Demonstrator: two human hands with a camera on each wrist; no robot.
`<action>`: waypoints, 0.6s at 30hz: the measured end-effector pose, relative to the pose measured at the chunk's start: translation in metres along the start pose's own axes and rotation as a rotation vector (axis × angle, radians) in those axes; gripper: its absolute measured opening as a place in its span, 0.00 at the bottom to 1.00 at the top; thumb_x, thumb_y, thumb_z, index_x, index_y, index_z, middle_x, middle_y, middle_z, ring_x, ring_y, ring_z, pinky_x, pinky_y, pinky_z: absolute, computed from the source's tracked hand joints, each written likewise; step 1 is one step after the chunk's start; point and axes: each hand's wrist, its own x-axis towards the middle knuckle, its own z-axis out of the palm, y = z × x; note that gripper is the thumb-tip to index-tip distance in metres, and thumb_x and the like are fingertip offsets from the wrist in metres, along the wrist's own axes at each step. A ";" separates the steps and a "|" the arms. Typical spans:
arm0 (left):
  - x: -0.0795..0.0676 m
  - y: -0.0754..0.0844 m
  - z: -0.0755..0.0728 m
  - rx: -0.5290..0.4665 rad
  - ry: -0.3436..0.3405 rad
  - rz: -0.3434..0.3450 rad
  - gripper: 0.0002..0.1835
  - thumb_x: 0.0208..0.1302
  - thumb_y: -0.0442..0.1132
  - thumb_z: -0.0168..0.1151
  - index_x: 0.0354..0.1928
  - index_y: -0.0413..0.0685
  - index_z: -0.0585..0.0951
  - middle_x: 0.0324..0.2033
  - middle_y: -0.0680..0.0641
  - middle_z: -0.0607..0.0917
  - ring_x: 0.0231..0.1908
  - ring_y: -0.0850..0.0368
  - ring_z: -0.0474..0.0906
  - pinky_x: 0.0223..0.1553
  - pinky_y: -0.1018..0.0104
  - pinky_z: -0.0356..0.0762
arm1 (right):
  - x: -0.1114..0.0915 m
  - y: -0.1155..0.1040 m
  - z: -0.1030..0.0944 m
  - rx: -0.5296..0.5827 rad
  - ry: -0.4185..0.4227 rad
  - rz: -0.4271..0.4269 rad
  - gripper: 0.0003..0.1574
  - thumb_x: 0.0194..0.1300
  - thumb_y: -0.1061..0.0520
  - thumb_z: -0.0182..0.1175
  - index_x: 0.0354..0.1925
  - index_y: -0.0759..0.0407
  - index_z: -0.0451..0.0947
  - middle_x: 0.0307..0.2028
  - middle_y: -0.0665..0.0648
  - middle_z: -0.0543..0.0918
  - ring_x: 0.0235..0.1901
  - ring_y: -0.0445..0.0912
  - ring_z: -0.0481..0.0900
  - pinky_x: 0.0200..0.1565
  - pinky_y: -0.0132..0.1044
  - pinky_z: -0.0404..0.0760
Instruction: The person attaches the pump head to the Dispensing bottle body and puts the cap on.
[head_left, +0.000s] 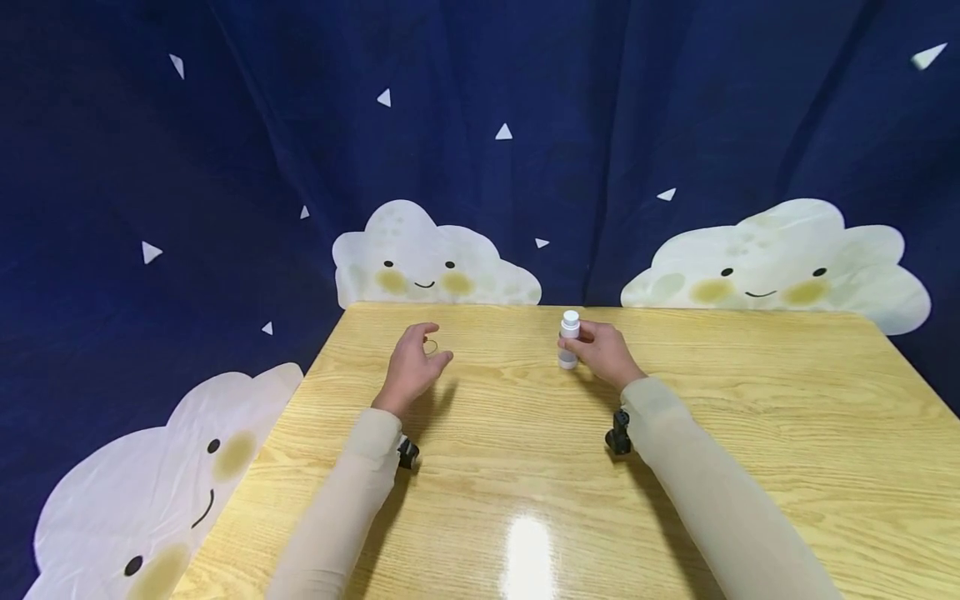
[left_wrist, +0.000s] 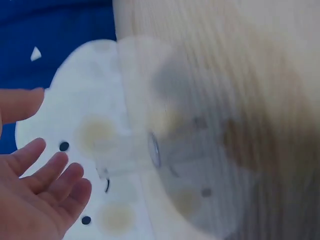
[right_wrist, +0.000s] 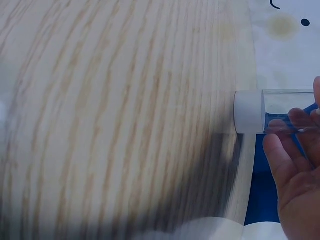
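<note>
My right hand (head_left: 606,354) holds a small white-capped bottle (head_left: 568,357) upright near the back of the table, thumb on one side and fingers on the other. In the right wrist view the bottle (right_wrist: 249,112) shows a clear body and a white base at the tabletop. My left hand (head_left: 412,371) is spread, thumb and fingers apart, around a thin ring outline (head_left: 431,347). The left wrist view shows a faint, see-through object with a bright ring (left_wrist: 154,149) beyond the fingertips. What it is, and whether the left hand touches it, I cannot tell.
A glossy wooden table (head_left: 487,467) spans the view and mirrors the surroundings. Behind it and at its left side hangs a dark blue curtain (head_left: 465,50) with clouds and white triangles. Small black devices (head_left: 618,433) sit on both wrists.
</note>
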 end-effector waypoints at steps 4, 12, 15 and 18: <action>0.009 -0.010 -0.007 0.045 -0.070 -0.038 0.34 0.64 0.44 0.65 0.70 0.43 0.67 0.67 0.39 0.70 0.65 0.40 0.69 0.63 0.45 0.72 | 0.000 0.000 0.000 -0.005 -0.007 0.005 0.27 0.69 0.50 0.62 0.62 0.61 0.76 0.59 0.67 0.81 0.60 0.61 0.79 0.60 0.54 0.78; 0.019 -0.021 -0.012 0.015 -0.153 -0.108 0.38 0.63 0.42 0.67 0.73 0.44 0.64 0.70 0.39 0.68 0.65 0.39 0.70 0.64 0.44 0.71 | -0.002 -0.002 0.000 -0.011 -0.009 0.007 0.26 0.69 0.51 0.62 0.61 0.62 0.77 0.58 0.67 0.82 0.59 0.61 0.80 0.59 0.55 0.79; 0.022 -0.024 -0.011 -0.016 -0.195 -0.136 0.38 0.63 0.40 0.67 0.73 0.44 0.63 0.70 0.39 0.68 0.64 0.40 0.71 0.64 0.45 0.71 | -0.002 -0.001 -0.001 -0.014 -0.005 -0.005 0.27 0.69 0.51 0.62 0.61 0.62 0.76 0.58 0.68 0.81 0.59 0.61 0.80 0.59 0.54 0.79; 0.024 -0.027 -0.009 -0.010 -0.231 -0.153 0.36 0.63 0.39 0.66 0.72 0.42 0.65 0.69 0.39 0.71 0.64 0.41 0.72 0.63 0.46 0.72 | -0.002 -0.001 0.000 -0.016 -0.002 -0.013 0.28 0.69 0.51 0.62 0.62 0.63 0.76 0.58 0.68 0.81 0.59 0.61 0.80 0.59 0.54 0.79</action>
